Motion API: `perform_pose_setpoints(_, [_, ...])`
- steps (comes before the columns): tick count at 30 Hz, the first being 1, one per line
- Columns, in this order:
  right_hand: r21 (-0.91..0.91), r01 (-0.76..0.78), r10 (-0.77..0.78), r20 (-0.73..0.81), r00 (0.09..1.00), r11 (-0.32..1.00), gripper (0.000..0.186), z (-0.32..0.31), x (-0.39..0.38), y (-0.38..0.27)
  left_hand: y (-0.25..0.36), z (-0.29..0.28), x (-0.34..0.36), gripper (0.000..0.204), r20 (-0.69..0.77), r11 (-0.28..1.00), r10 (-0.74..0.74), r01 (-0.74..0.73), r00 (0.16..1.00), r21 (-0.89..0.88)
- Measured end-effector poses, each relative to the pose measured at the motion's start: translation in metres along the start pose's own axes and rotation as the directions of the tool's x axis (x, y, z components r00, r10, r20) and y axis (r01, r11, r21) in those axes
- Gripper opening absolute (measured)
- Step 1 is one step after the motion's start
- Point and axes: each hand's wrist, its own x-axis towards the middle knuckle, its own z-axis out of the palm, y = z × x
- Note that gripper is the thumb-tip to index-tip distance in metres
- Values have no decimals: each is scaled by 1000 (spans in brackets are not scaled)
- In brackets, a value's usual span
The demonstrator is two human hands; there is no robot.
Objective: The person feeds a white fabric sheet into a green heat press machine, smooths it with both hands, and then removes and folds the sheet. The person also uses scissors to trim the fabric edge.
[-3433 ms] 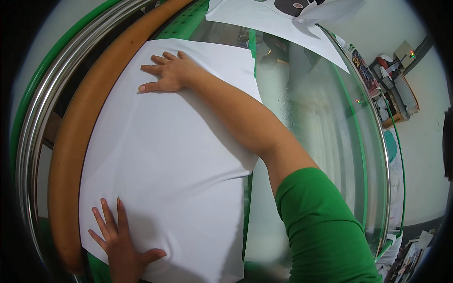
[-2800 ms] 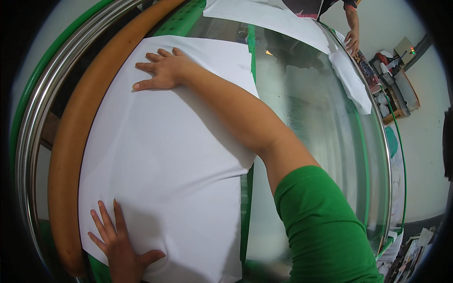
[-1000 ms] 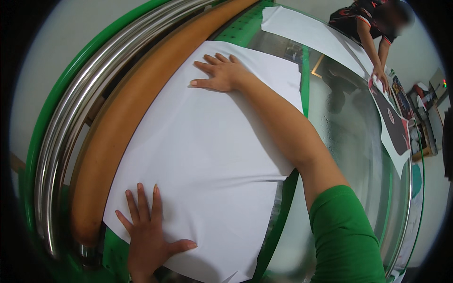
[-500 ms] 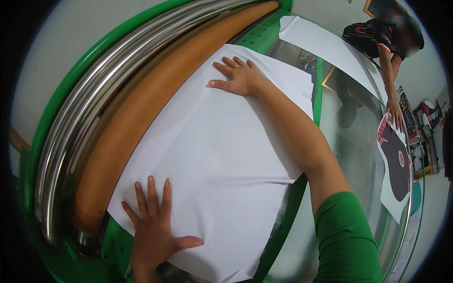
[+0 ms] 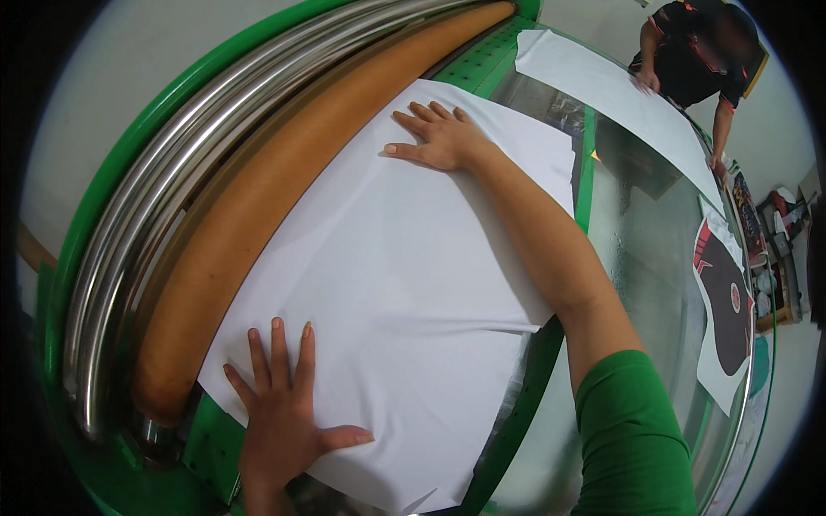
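Observation:
A large white sheet of fabric or paper [image 5: 379, 267] lies across the green-framed machine table, its far-left edge reaching the long orange-brown roller [image 5: 232, 206]. On the near-left part of the sheet rests my left hand [image 5: 280, 413], flat with fingers spread and thumb out. My right hand [image 5: 439, 138] lies flat near the sheet's far end, fingers also spread, with the forearm crossing over the sheet. Small creases run through the sheet's middle and right side. Whether it is cloth or paper I cannot tell for sure.
Polished metal rollers [image 5: 138, 224] run behind the orange-brown one. To the right is a wet-looking glossy surface [image 5: 637, 249]. A co-worker [image 5: 697, 52] leans over another white sheet [image 5: 602, 82] at the far right. A printed dark panel with red trim [image 5: 721, 301] hangs at the right edge.
The co-worker has shifted, with one hand now on the far white sheet's edge and the other withdrawn from the printed panel. My hands stay in place on the sheet; the view has shifted slightly.

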Motion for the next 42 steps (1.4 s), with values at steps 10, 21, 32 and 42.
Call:
perform_pose_setpoints(10, [37, 24, -25, 28, 999, 999, 107, -2, 2, 2, 2, -3, 2, 156, 6, 991, -29, 29, 1000, -133])
perform_pose_setpoints(21, [34, 23, -24, 23, 999, 999, 104, -2, 5, -2, -2, -1, 0, 152, -24, 987, -10, 6, 1000, -164])
perform_pose_setpoints(32, [53, 37, -39, 19, 999, 998, 103, 0, 7, 0, 6, -9, 0, 155, -62, 970, -64, 48, 996, -240])
perform_pose_setpoints(42, [52, 25, -25, 4, 1000, 998, 110, 2, 9, -2, 10, -7, 1, 166, -56, 950, -106, 85, 993, -300])
